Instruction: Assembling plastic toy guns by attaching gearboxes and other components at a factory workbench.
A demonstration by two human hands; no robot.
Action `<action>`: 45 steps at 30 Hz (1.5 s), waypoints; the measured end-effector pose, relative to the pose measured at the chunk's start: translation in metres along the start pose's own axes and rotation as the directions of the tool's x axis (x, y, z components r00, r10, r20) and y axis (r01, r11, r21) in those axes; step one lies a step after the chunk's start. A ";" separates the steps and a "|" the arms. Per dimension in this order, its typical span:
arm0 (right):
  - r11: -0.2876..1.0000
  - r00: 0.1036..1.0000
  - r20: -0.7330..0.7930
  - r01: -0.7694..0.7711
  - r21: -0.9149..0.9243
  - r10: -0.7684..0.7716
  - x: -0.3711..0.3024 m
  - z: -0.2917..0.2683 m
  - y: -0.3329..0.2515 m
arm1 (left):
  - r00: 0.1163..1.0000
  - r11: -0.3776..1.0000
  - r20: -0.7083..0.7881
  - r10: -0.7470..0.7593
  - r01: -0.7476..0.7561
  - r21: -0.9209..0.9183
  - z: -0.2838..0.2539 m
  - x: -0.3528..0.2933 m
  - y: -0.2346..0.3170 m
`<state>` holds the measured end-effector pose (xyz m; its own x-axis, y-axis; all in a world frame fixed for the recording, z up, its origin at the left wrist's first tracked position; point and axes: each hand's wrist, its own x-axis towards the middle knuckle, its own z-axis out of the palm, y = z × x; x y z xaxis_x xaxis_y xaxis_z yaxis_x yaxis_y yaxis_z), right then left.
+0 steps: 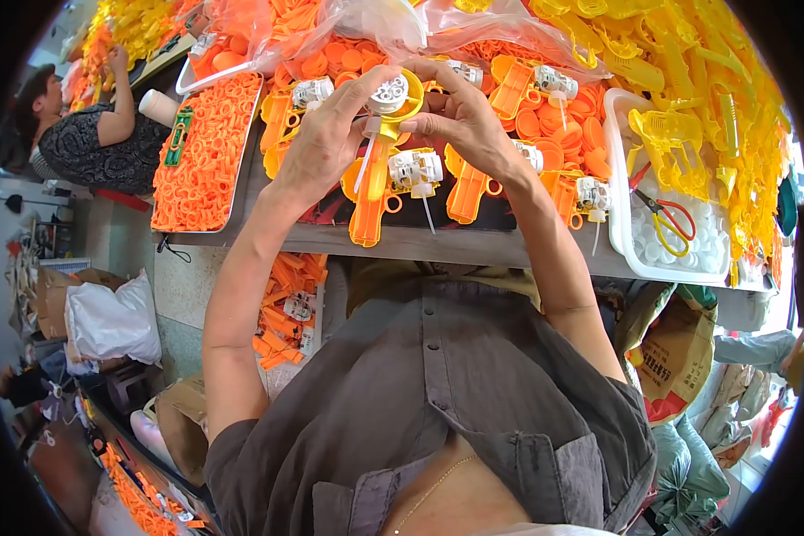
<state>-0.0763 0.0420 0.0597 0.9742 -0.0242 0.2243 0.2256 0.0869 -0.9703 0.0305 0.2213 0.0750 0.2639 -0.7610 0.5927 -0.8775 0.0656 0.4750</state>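
Above the table edge, both my hands are closed around a yellow plastic shell [382, 165] with a round cup at its top and a narrow handle below. A round white mechanism [389, 93] sits in that cup, and a thin white strip hangs beside the handle. My left hand [323, 147] grips the left side of the cup, while my right hand [464, 121] pinches its right rim with thumb and fingers. Just below lie an orange shell [366, 219] and a white geared unit [415, 170]. Another orange shell [466, 192] rests under my right hand.
At left stands a tray of small orange rings [204, 152]; at right, a white bin [632, 241] holds clear caps and red-and-yellow scissors [665, 214]. Yellow parts [688, 62] are heaped behind, near orange discs [558, 134]. Another person [94, 134] sits far left.
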 end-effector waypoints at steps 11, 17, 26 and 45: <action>1.000 1.000 -0.018 -0.012 0.000 0.012 -0.001 -0.002 0.002 | 0.999 0.996 0.001 0.043 -0.043 0.084 0.001 0.002 0.002; 1.000 0.997 -0.074 0.012 -0.023 -0.014 -0.004 0.003 -0.004 | 0.998 0.992 0.019 0.067 -0.069 0.108 0.001 0.003 0.001; 0.977 0.988 -0.119 0.078 -0.199 -0.103 -0.002 0.004 -0.001 | 0.998 0.986 0.007 0.069 -0.069 0.149 0.002 0.008 0.008; 0.958 0.952 -0.291 0.010 -0.287 -0.097 -0.001 0.017 0.004 | 0.984 0.883 0.064 0.168 -0.179 0.434 0.006 0.017 0.003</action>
<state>-0.0764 0.0589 0.0574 0.9043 -0.3213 0.2811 0.2242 -0.2030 -0.9532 0.0296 0.2048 0.0823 0.0866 -0.7788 0.6213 -0.9958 -0.0860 0.0309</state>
